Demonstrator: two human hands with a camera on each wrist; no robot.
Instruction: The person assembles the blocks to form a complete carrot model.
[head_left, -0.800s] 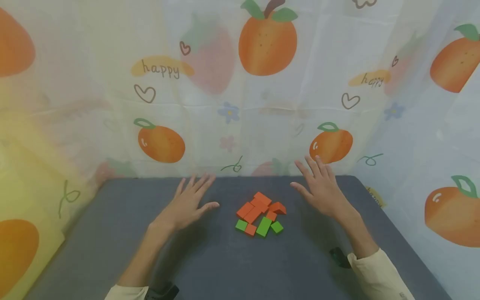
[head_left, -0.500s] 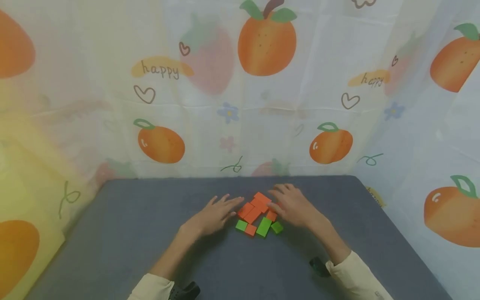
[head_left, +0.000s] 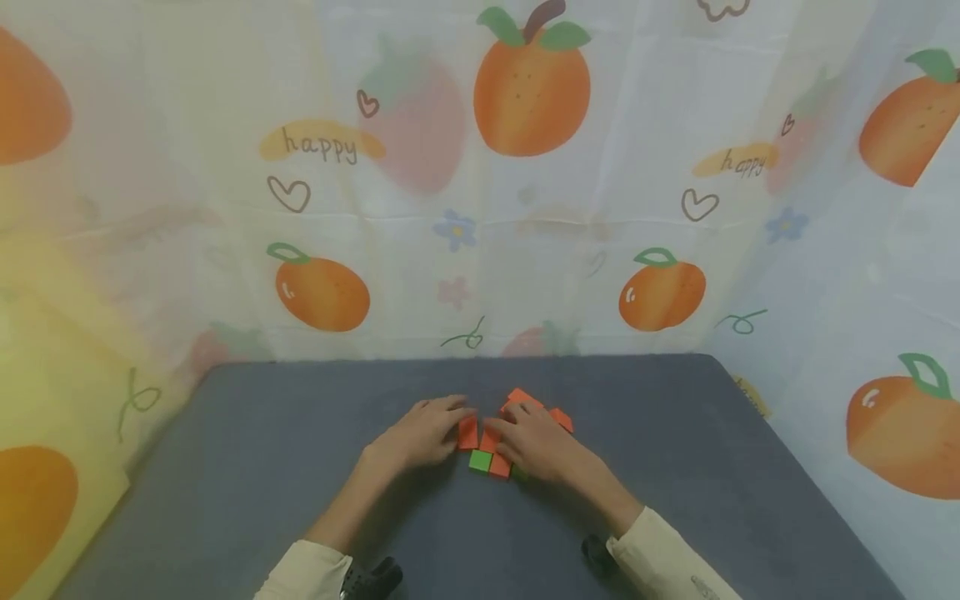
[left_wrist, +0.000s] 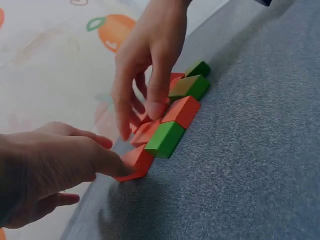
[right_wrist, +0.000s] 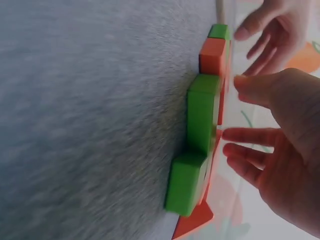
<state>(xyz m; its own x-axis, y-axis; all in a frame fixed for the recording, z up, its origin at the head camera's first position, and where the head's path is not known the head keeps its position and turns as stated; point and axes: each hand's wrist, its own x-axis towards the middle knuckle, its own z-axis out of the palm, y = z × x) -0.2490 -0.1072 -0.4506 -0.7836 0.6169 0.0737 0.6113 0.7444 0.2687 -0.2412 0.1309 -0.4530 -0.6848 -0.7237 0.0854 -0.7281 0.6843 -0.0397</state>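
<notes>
My left hand [head_left: 426, 433] is at the left end of a group of orange and green wooden blocks, its relaxed fingers around an orange block [left_wrist: 137, 163]. In the left wrist view its thumb overlaps that block, while the index fingertip shows apart from it. My right hand [head_left: 542, 443] reaches over the middle of the group, thumb and fingers spread, and hides several blocks from the head view. A green block [head_left: 481, 461] lies beside an orange one [head_left: 500, 467] at the near side. Two more green blocks, a long one [right_wrist: 202, 112] and a short one [right_wrist: 184, 186], show in the right wrist view.
The blocks lie on a dark grey table [head_left: 262, 467]. A fruit-print cloth [head_left: 525, 250] hangs behind it and along both sides. An orange wedge-like block [right_wrist: 196, 220] is at the group's right end. Dark devices [head_left: 375, 577] are strapped at both wrists.
Both hands came down and inward to the blocks; the right hand moved further left over them. The leftmost orange block has turned and shifted slightly left, leaving a gap.
</notes>
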